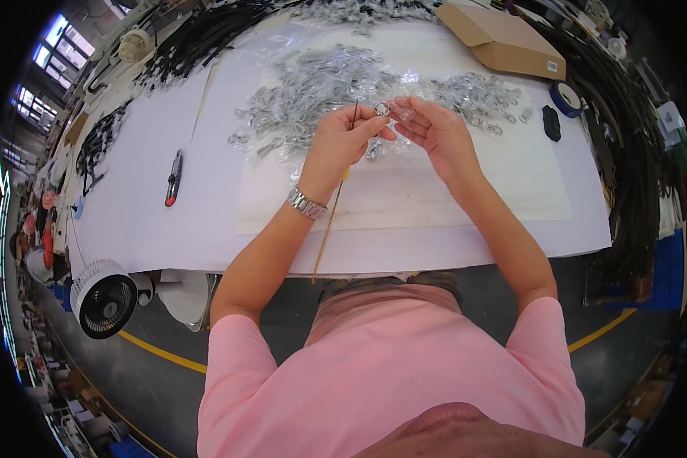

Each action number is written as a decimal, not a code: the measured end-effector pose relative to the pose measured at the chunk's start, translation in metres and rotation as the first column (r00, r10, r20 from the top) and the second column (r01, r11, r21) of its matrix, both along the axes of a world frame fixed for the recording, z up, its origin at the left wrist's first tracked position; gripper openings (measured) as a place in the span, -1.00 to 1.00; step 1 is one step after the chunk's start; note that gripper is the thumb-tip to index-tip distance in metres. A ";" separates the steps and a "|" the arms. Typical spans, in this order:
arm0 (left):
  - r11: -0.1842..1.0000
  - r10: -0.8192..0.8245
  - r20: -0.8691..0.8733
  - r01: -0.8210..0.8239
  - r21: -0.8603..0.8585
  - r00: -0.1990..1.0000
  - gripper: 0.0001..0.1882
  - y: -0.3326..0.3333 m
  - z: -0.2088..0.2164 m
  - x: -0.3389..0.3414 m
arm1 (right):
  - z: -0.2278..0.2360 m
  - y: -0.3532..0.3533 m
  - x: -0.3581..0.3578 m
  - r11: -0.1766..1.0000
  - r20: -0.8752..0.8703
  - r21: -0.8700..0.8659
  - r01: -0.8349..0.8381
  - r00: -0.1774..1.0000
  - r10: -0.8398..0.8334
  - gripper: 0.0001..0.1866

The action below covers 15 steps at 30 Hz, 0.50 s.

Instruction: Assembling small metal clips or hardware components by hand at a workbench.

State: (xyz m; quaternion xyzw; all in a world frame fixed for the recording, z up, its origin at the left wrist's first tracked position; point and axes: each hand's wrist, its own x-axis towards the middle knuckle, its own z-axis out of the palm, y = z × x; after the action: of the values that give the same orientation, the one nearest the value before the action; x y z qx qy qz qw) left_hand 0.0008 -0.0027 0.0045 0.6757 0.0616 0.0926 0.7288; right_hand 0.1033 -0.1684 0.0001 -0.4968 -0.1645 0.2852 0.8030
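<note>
Head view: the left hand has thumb and forefinger pressed together on a small metal ring, just off its tips at two o'clock. A slim dark tool passes through that fist, its middle covered by fingers. At the ring's three o'clock, the right hand curls beside glinting clear film; whether it pinches anything cannot be told. Toward ten o'clock, bagged metal pieces blur together, partly behind the hands.
</note>
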 end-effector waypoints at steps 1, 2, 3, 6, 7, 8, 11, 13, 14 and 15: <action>0.997 0.060 0.038 -0.058 -0.050 0.997 -0.83 0.000 0.001 0.000 | 0.001 -0.001 0.000 1.000 -0.001 0.000 0.003 1.000 -0.003 -0.64; 0.988 0.121 0.073 -0.114 -0.101 0.990 -0.83 0.000 0.002 -0.001 | 0.002 -0.002 0.002 1.000 -0.003 -0.003 0.004 1.000 -0.004 -0.65; 0.989 0.118 0.073 -0.110 -0.101 0.990 -0.83 0.002 0.003 -0.002 | 0.002 -0.002 0.002 1.000 -0.005 -0.006 0.004 1.000 -0.004 -0.66; 0.988 0.141 -0.003 -0.141 0.064 0.990 -0.83 0.005 0.005 -0.003 | 0.002 -0.002 0.001 0.999 -0.003 -0.015 0.029 1.000 -0.029 -0.65; 0.993 0.113 0.016 -0.112 -0.020 0.994 -0.83 0.005 0.004 -0.004 | 0.001 -0.001 0.001 0.999 -0.003 -0.015 0.031 1.000 -0.031 -0.65; 0.991 0.085 0.037 -0.081 -0.104 0.996 -0.82 0.003 0.005 -0.004 | 0.000 -0.001 0.001 0.998 0.035 -0.031 0.046 0.998 -0.045 -0.65; 0.988 0.120 0.087 -0.111 -0.107 0.989 -0.80 -0.004 0.010 -0.005 | -0.002 0.002 -0.002 0.994 0.103 -0.055 0.094 0.991 -0.088 -0.64; 0.990 0.132 0.101 -0.125 -0.072 0.986 -0.79 -0.007 0.013 -0.007 | -0.004 0.002 -0.002 0.990 0.132 -0.063 0.125 0.984 -0.116 -0.65; 0.989 0.149 0.118 -0.146 -0.035 0.982 -0.78 -0.007 0.014 -0.008 | -0.005 0.003 -0.002 0.991 0.138 -0.060 0.122 0.984 -0.113 -0.65; 0.988 0.152 0.119 -0.148 -0.036 0.981 -0.78 -0.006 0.013 -0.009 | -0.005 0.003 -0.002 0.991 0.144 -0.057 0.119 0.984 -0.110 -0.66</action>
State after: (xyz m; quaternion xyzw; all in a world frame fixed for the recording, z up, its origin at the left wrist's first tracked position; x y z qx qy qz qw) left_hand -0.0079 -0.0089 0.0172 0.6523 0.0692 0.1872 0.7312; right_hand 0.1014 -0.1650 -0.0051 -0.5504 -0.1820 0.2081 0.7878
